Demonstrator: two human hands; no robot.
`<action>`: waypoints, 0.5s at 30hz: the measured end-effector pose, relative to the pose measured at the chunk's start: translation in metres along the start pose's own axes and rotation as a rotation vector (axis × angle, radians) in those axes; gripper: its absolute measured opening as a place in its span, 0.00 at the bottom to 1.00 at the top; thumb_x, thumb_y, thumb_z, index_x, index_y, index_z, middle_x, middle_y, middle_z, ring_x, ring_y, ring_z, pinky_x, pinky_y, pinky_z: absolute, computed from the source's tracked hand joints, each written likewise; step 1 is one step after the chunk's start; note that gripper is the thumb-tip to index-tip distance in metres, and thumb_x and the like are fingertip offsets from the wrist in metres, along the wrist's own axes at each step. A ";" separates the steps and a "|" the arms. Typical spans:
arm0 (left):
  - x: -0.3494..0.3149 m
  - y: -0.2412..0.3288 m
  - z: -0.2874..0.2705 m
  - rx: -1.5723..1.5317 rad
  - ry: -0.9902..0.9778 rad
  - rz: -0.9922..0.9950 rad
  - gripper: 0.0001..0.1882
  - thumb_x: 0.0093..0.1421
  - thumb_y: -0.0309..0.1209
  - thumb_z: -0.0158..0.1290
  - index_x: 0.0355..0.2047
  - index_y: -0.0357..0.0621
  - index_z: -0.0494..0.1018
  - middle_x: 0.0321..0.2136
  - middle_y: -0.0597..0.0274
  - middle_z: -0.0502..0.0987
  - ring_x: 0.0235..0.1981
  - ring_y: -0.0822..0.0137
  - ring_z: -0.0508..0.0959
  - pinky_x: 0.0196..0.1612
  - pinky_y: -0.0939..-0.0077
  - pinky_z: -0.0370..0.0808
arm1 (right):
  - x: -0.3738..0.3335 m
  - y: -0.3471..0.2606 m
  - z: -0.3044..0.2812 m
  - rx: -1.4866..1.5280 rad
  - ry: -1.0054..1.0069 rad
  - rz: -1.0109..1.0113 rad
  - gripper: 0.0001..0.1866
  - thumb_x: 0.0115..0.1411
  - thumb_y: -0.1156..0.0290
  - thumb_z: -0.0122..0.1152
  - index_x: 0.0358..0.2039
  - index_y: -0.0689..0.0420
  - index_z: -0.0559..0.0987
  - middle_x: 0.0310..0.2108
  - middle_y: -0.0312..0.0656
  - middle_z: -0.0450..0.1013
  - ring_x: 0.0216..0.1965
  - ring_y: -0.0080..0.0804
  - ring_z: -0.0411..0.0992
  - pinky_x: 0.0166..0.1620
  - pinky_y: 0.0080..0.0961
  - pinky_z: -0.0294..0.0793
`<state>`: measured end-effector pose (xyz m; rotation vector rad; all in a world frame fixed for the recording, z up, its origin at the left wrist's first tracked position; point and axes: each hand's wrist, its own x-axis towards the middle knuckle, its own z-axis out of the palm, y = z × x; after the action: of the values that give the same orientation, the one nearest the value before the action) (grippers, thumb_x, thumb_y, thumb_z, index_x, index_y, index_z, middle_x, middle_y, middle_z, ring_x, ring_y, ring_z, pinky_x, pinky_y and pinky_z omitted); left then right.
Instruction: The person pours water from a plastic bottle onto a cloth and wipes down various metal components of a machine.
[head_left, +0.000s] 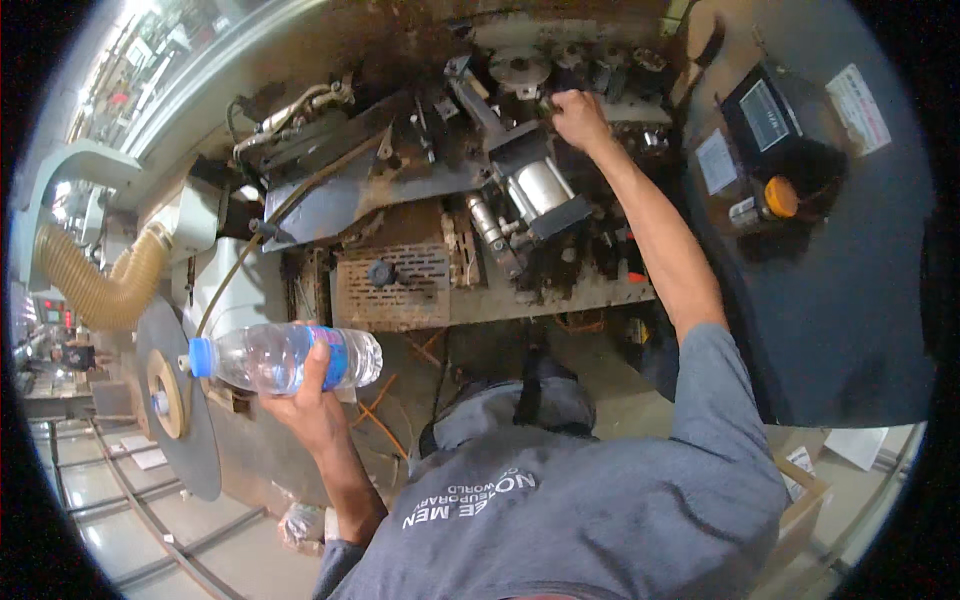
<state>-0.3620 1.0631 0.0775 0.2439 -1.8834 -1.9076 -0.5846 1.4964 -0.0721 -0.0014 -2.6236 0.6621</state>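
My left hand [310, 402] is wrapped round a clear plastic bottle [262, 356] with a blue cap and a blue label. The bottle lies nearly level, its cap to the left, and clear liquid shows inside. Stretched out to the far side of the machine bench, my right hand [580, 118] is closed. What its fingers hold, if anything, is too small and dark to make out. Just beside it are a round metal disc [520, 68] and a silver cylinder [541, 187] in a black frame.
A rusty slotted plate [392, 300] bears a dark knob [382, 272]. A beige ribbed hose [105, 290] and a large grey reel [195, 420] stand at the left. On the right, a jar with an orange lid [780, 197] sits near a black box [780, 115].
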 end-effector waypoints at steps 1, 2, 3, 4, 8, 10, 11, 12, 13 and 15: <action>0.000 0.001 0.000 -0.016 0.000 0.008 0.29 0.48 0.17 0.63 0.51 0.32 0.66 0.42 0.49 0.75 0.43 0.58 0.78 0.51 0.61 0.73 | 0.000 0.003 -0.003 -0.009 0.012 -0.009 0.06 0.49 0.72 0.56 0.26 0.59 0.79 0.29 0.56 0.75 0.33 0.56 0.74 0.37 0.48 0.72; -0.001 0.002 -0.001 0.052 -0.029 0.030 0.29 0.50 0.18 0.61 0.53 0.33 0.64 0.43 0.48 0.75 0.44 0.58 0.77 0.50 0.62 0.74 | -0.004 0.006 -0.006 0.045 0.041 0.040 0.07 0.50 0.70 0.56 0.26 0.59 0.80 0.28 0.56 0.75 0.32 0.57 0.74 0.36 0.48 0.72; -0.003 0.002 0.000 0.123 -0.045 0.050 0.30 0.53 0.19 0.59 0.56 0.33 0.62 0.45 0.48 0.74 0.44 0.57 0.77 0.49 0.63 0.74 | -0.008 0.003 -0.007 0.105 0.060 0.080 0.08 0.52 0.69 0.56 0.26 0.60 0.80 0.27 0.57 0.74 0.31 0.59 0.74 0.35 0.48 0.71; -0.005 0.003 0.003 0.120 -0.035 0.047 0.30 0.53 0.19 0.59 0.56 0.33 0.62 0.45 0.48 0.74 0.44 0.57 0.77 0.49 0.63 0.74 | -0.015 -0.013 -0.018 0.109 0.140 0.175 0.10 0.54 0.67 0.56 0.27 0.61 0.80 0.27 0.57 0.74 0.32 0.59 0.74 0.36 0.48 0.71; -0.004 0.008 0.004 0.051 0.024 -0.002 0.28 0.48 0.17 0.62 0.50 0.31 0.67 0.42 0.49 0.75 0.42 0.58 0.78 0.50 0.62 0.74 | -0.005 -0.019 -0.005 -0.034 0.260 0.130 0.09 0.55 0.69 0.53 0.30 0.60 0.79 0.34 0.52 0.76 0.36 0.56 0.74 0.38 0.50 0.71; -0.003 0.006 0.003 0.087 0.045 -0.006 0.28 0.48 0.17 0.62 0.50 0.31 0.67 0.42 0.49 0.75 0.42 0.58 0.78 0.50 0.62 0.74 | -0.010 -0.019 0.000 -0.046 0.197 0.088 0.09 0.54 0.70 0.53 0.32 0.60 0.79 0.36 0.52 0.76 0.37 0.55 0.74 0.40 0.50 0.71; -0.001 0.005 0.003 0.065 0.026 -0.019 0.27 0.48 0.16 0.61 0.50 0.31 0.67 0.42 0.49 0.75 0.42 0.59 0.78 0.50 0.63 0.74 | -0.013 -0.019 0.000 -0.066 0.143 0.041 0.09 0.53 0.71 0.54 0.33 0.59 0.79 0.38 0.52 0.76 0.39 0.55 0.74 0.42 0.49 0.72; -0.001 0.006 0.003 0.038 0.005 -0.032 0.27 0.48 0.16 0.61 0.50 0.32 0.67 0.42 0.49 0.76 0.42 0.59 0.78 0.50 0.63 0.74 | -0.010 -0.018 -0.003 -0.110 0.034 0.062 0.09 0.51 0.72 0.56 0.33 0.58 0.80 0.39 0.52 0.76 0.41 0.54 0.74 0.45 0.47 0.73; -0.001 0.005 0.003 0.037 -0.002 -0.032 0.27 0.48 0.16 0.61 0.50 0.32 0.67 0.42 0.49 0.76 0.42 0.59 0.78 0.50 0.63 0.74 | -0.010 -0.019 -0.004 -0.112 0.037 0.068 0.09 0.51 0.72 0.56 0.33 0.58 0.80 0.39 0.52 0.76 0.41 0.54 0.74 0.45 0.47 0.73; 0.001 0.003 0.006 -0.011 -0.015 -0.012 0.26 0.48 0.15 0.61 0.49 0.33 0.68 0.41 0.50 0.76 0.42 0.59 0.78 0.49 0.63 0.74 | -0.003 -0.018 -0.006 -0.088 -0.050 0.073 0.09 0.49 0.71 0.58 0.32 0.57 0.80 0.38 0.51 0.77 0.40 0.53 0.75 0.44 0.45 0.74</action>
<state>-0.3650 1.0679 0.0806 0.2390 -1.8849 -1.9323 -0.5778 1.4825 -0.0601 -0.1087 -2.7095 0.5781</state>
